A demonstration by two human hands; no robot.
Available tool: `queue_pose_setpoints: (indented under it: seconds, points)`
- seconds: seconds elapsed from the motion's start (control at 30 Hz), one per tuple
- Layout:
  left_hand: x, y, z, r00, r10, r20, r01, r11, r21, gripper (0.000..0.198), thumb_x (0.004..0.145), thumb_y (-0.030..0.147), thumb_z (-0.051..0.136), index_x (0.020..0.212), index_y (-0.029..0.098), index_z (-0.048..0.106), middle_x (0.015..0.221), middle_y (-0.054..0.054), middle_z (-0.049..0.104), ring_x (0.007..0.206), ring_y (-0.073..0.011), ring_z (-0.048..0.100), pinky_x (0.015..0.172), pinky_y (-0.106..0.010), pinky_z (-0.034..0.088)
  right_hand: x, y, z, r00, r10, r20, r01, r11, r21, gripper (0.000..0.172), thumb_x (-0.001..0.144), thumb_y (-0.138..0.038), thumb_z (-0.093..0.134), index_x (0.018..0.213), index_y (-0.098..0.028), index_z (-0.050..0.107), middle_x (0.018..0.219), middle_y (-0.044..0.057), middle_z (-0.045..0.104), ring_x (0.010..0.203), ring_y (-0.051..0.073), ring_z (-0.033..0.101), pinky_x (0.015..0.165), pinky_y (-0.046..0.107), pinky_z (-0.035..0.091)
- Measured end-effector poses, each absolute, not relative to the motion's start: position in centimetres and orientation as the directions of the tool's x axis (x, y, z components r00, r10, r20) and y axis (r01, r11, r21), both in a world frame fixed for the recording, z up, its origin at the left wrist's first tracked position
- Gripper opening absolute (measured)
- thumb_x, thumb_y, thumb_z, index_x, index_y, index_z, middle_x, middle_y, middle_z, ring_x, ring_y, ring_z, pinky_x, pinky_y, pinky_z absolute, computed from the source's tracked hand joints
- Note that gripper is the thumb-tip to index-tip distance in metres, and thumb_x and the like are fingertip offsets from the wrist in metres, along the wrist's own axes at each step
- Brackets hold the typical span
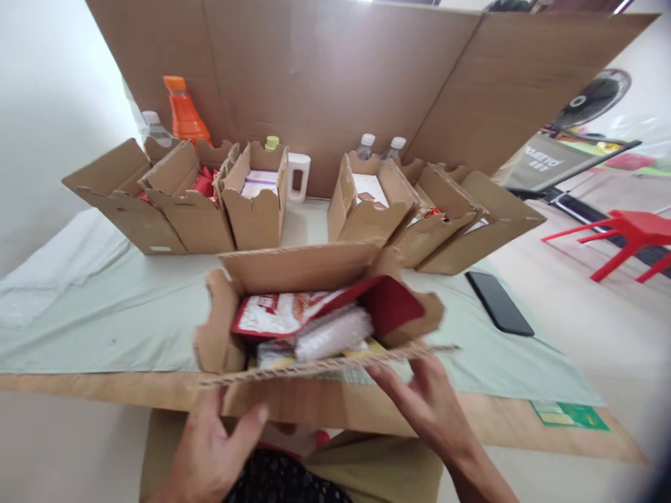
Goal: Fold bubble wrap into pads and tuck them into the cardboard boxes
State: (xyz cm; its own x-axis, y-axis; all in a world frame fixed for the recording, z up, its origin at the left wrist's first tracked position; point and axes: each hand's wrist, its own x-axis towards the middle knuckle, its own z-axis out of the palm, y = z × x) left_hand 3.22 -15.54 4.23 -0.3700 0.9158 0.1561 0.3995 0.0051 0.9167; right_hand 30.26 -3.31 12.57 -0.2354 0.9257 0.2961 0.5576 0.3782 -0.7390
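An open cardboard box [309, 269] is at the table's near edge, slightly blurred. Inside lie a red and white packet [280, 312], a clear plastic-wrapped bundle [335, 333] and something yellow at the bottom. My left hand [214, 447] grips the box at its near left corner, thumb against the front wall and fingers partly hidden. At the near right, my right hand [427, 398] holds the same box, its thumb on the front wall and its fingertips hidden behind the cardboard edge.
Cardboard bins stand behind the box, including a left one [256, 216] and a right one [367, 216]. Between them is a white-handled container [298, 178]. A black phone [499, 302] lies at right, a green card [570, 416] near the front edge. A tall cardboard panel [325, 84] closes the back.
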Motion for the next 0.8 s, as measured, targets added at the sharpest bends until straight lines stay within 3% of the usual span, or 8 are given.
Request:
queue_pose_setpoints:
  seconds: [0.17,0.3,0.43,0.57,0.63,0.8]
  points:
    - [0.8,-12.6,7.1,-0.454,0.860,0.232,0.345,-0.070,0.936,0.060,0.095,0.036,0.070,0.149,0.023,0.048,0.135,-0.013,0.066,0.138,-0.0293,0.059,0.125,-0.055,0.040,25.7,0.2,12.0,-0.314,0.903,0.293,0.390,0.404,-0.828,0.049,0.090,-0.060,0.069,0.121,-0.022,0.069,0.115,0.012,0.075,0.111,0.034,0.067,0.100,0.051,0.056]
    - [3.2,-12.3,5.7,-0.391,0.884,0.256,0.435,-0.067,0.898,0.067,0.095,0.034,0.069,0.155,0.019,0.043,0.143,-0.019,0.062,0.142,-0.0350,0.057,0.122,-0.058,0.044,27.9,2.2,10.5,-0.270,0.925,0.268,0.338,0.352,-0.873,0.056,0.087,-0.067,0.071,0.123,-0.024,0.069,0.122,0.013,0.073,0.128,0.036,0.061,0.114,0.057,0.046]
    - [5.9,-14.4,4.3,-0.334,0.888,0.317,0.546,-0.092,0.833,0.081,0.093,0.023,0.069,0.164,0.020,0.032,0.157,-0.021,0.053,0.149,-0.0389,0.050,0.120,-0.059,0.047,29.8,3.7,9.4,-0.292,0.924,0.247,0.220,0.316,-0.923,0.062,0.082,-0.068,0.076,0.127,-0.026,0.067,0.130,0.011,0.071,0.135,0.036,0.058,0.116,0.054,0.046]
    - [6.9,-15.9,5.3,-0.268,0.885,0.381,0.612,-0.150,0.777,0.099,0.089,0.009,0.066,0.171,0.026,0.014,0.172,-0.016,0.035,0.155,-0.0397,0.040,0.123,-0.061,0.043,28.7,5.2,8.5,-0.301,0.921,0.248,0.083,0.284,-0.955,0.069,0.082,-0.069,0.074,0.136,-0.028,0.061,0.138,0.009,0.068,0.130,0.034,0.063,0.110,0.051,0.052]
    - [7.0,-16.0,5.9,-0.249,0.892,0.378,0.637,-0.143,0.758,0.101,0.087,0.009,0.067,0.171,0.027,0.013,0.173,-0.015,0.031,0.155,-0.0411,0.041,0.120,-0.061,0.048,27.8,5.9,8.2,-0.290,0.918,0.272,0.061,0.301,-0.952,0.073,0.083,-0.070,0.071,0.142,-0.029,0.056,0.144,0.009,0.065,0.132,0.033,0.062,0.112,0.049,0.051]
    - [7.3,-15.6,5.3,-0.208,0.937,0.282,0.629,-0.092,0.772,0.099,0.086,0.017,0.075,0.169,0.031,0.023,0.164,-0.013,0.047,0.141,-0.0430,0.058,0.104,-0.056,0.062,25.4,8.0,7.8,-0.232,0.910,0.345,0.092,0.374,-0.923,0.077,0.092,-0.070,0.057,0.156,-0.030,0.044,0.162,0.007,0.051,0.151,0.029,0.045,0.125,0.049,0.038]
